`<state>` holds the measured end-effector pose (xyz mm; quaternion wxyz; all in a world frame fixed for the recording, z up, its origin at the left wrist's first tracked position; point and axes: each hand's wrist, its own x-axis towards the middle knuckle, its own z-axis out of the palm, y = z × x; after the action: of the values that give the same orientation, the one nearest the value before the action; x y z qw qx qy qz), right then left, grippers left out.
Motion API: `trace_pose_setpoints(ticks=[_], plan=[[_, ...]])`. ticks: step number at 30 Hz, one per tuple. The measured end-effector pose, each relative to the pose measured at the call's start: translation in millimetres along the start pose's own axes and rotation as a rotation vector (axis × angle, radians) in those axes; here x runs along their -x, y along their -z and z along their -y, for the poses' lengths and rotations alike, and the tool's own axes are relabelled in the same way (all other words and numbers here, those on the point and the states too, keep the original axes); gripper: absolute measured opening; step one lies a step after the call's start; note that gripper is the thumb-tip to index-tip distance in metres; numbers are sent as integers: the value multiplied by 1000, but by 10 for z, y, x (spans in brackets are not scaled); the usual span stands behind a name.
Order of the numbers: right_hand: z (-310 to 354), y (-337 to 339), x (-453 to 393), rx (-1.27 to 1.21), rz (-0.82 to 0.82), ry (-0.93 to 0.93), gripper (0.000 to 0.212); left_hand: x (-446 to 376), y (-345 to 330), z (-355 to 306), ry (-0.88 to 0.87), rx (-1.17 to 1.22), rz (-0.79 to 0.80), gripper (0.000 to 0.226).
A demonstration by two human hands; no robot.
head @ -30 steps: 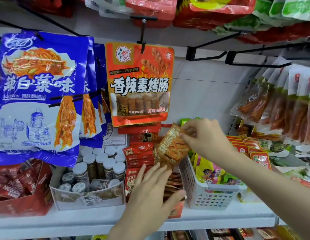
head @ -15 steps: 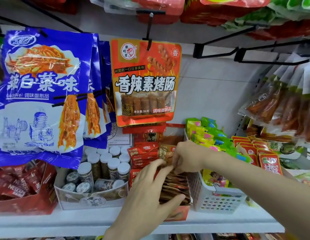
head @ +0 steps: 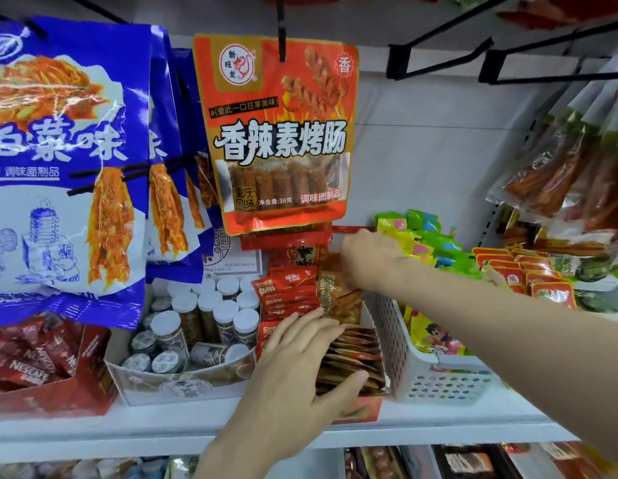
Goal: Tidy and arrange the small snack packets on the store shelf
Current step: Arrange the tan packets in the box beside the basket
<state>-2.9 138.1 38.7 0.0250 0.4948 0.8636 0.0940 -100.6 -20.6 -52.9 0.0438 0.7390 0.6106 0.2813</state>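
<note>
A: Backdrop?
B: White back panel (head: 439, 160) centre frame, evenly lit. Black peg hooks (head: 439, 46) jut out at upper right.
A: Lower down?
B: White shelf board (head: 128, 430) spans the bottom; another stocked tier shows beneath its front edge.

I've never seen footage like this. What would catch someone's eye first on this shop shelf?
Probably the big orange sausage-snack bag hanging from a hook at top centre, beside the large blue noodle-snack bags on the left. Below them, two bare hands work a row of small brown packets standing in a box: the left hand rests on the front of the row, the right hand reaches to its back, next to a white basket.
</note>
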Motion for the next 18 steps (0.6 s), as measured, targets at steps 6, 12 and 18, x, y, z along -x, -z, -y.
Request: trace_pose_setpoints(ticks=[6, 12, 18], plan=[[-121, 20, 175, -39, -69, 62, 27, 0, -8, -24, 21, 17, -2, 73], [-546, 449, 567, -227, -365, 17, 13, -18, 52, -49, 59, 89, 84, 71], [-588, 483, 668, -242, -319, -4, 15, 1, 48, -112, 85, 72, 82, 75]])
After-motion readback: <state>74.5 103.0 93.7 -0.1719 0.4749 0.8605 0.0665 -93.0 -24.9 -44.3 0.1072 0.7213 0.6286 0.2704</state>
